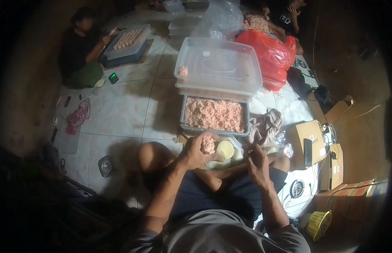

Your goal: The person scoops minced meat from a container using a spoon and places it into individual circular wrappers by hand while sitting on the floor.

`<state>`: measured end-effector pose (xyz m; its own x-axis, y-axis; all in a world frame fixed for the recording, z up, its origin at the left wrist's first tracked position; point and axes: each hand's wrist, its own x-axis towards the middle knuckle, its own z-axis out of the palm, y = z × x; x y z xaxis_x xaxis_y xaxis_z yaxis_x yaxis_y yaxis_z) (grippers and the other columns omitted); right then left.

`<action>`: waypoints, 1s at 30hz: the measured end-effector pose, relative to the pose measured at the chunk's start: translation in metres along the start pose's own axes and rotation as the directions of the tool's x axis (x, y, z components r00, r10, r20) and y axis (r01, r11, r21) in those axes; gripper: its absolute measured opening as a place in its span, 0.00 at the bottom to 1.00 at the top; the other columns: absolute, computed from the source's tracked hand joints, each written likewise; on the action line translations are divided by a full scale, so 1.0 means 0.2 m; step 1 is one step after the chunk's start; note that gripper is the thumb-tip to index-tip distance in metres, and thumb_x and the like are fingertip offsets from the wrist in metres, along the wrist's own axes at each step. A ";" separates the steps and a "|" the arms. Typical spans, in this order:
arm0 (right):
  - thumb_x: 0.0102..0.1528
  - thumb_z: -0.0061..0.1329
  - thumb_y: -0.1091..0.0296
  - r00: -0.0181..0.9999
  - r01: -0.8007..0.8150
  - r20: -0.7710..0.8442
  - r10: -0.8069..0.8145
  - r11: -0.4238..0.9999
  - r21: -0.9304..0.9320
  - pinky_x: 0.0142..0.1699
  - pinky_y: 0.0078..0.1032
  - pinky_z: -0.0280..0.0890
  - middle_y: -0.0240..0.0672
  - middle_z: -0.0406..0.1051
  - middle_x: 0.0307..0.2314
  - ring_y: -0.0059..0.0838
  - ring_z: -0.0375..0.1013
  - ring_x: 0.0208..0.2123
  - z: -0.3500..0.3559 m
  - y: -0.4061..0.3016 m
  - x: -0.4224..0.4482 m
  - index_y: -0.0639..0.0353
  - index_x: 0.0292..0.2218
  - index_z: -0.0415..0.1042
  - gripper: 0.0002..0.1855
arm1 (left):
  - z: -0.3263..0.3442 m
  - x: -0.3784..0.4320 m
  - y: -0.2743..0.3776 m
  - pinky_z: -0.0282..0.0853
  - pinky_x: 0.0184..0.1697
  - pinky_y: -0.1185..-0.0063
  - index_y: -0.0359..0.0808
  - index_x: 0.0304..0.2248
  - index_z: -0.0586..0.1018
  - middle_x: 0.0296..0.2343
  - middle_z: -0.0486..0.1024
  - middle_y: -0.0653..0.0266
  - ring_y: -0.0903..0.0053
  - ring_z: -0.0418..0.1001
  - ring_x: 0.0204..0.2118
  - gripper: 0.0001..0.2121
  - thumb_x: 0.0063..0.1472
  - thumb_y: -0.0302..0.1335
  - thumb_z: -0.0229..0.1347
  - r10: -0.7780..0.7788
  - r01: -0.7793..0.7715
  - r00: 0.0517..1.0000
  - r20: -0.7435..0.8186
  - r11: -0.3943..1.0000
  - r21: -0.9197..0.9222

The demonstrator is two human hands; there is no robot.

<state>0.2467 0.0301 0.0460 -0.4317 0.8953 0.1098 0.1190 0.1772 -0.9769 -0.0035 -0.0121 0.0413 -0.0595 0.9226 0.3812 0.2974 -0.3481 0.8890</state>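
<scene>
My left hand [193, 152] cups a lump of pinkish, coarse food mixture [208, 145] over my crossed legs. To its right, my right hand [257, 159] grips a metal fork [235, 142], whose tines point up and to the left. Just beyond both hands lies a grey tub [182, 121] heaped with the same pinkish mixture [214, 114]. A clear plastic container [252, 72] rests over the tub's far end, with one shaped ball [183, 70] in its near left corner. Between my hands, below, are a pale yellow round cup or lid [225, 149] and a whitish dish [218, 163], partly hidden.
A checked cloth [266, 126] lies right of the tub, near cardboard boxes [308, 142]. Beyond stands a red plastic bag [268, 58]. At far left a person [83, 50] sits by a container topped with rows of balls [128, 39]. A yellow basket [319, 225] is lower right.
</scene>
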 end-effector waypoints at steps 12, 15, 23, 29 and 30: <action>0.61 0.48 0.71 0.999 -0.050 -0.010 0.049 0.985 -0.166 0.37 0.20 0.60 0.30 0.65 0.28 0.19 0.62 0.31 0.00 -0.11 -0.04 0.65 0.41 0.71 0.08 | -0.01 -0.02 -0.04 0.71 0.45 0.75 0.33 0.47 0.72 0.34 0.78 0.59 0.73 0.77 0.37 0.32 0.46 0.38 0.73 -0.115 0.120 0.991 0.070 0.990 -0.078; 0.57 0.49 0.77 1.000 -0.011 -0.002 0.011 0.976 -0.216 0.38 0.25 0.64 0.36 0.68 0.28 0.27 0.69 0.31 -0.04 -0.11 -0.06 0.64 0.41 0.72 0.09 | -0.03 0.02 -0.08 0.71 0.43 0.74 0.32 0.41 0.74 0.29 0.79 0.61 0.68 0.77 0.34 0.27 0.45 0.32 0.74 -0.112 0.097 0.986 0.124 0.988 0.122; 0.50 0.50 0.84 0.967 0.251 0.082 -0.240 0.861 -0.442 0.36 0.33 0.67 0.45 0.70 0.28 0.46 0.72 0.31 0.11 -0.32 0.00 0.63 0.31 0.74 0.07 | 0.04 0.04 -0.04 0.71 0.36 0.69 0.34 0.33 0.75 0.28 0.78 0.51 0.55 0.78 0.34 0.13 0.49 0.26 0.65 -0.159 0.138 0.986 0.056 0.954 0.265; 0.58 0.48 0.83 0.991 0.105 0.074 -0.109 0.992 0.065 0.34 0.21 0.63 0.28 0.71 0.29 0.19 0.66 0.29 0.16 -0.14 -0.02 0.66 0.35 0.73 0.04 | 0.11 -0.03 -0.14 0.70 0.33 0.68 0.31 0.34 0.76 0.24 0.74 0.56 0.60 0.76 0.29 0.23 0.51 0.42 0.69 0.206 -0.140 0.967 -0.150 0.921 0.363; 0.59 0.48 0.81 0.998 -0.026 0.063 0.019 0.992 0.126 0.34 0.18 0.61 0.26 0.71 0.29 0.16 0.64 0.29 0.17 -0.15 -0.02 0.66 0.35 0.73 0.03 | 0.11 -0.04 -0.12 0.70 0.34 0.66 0.30 0.36 0.75 0.25 0.75 0.54 0.58 0.76 0.30 0.25 0.50 0.42 0.70 0.261 -0.171 0.947 -0.190 0.905 0.389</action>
<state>0.2152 0.0070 0.0685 -0.4852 0.8707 0.0799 0.0164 0.1004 -0.9948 0.0107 -0.0076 0.0112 -0.1595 0.7509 0.6409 0.6505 -0.4084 0.6404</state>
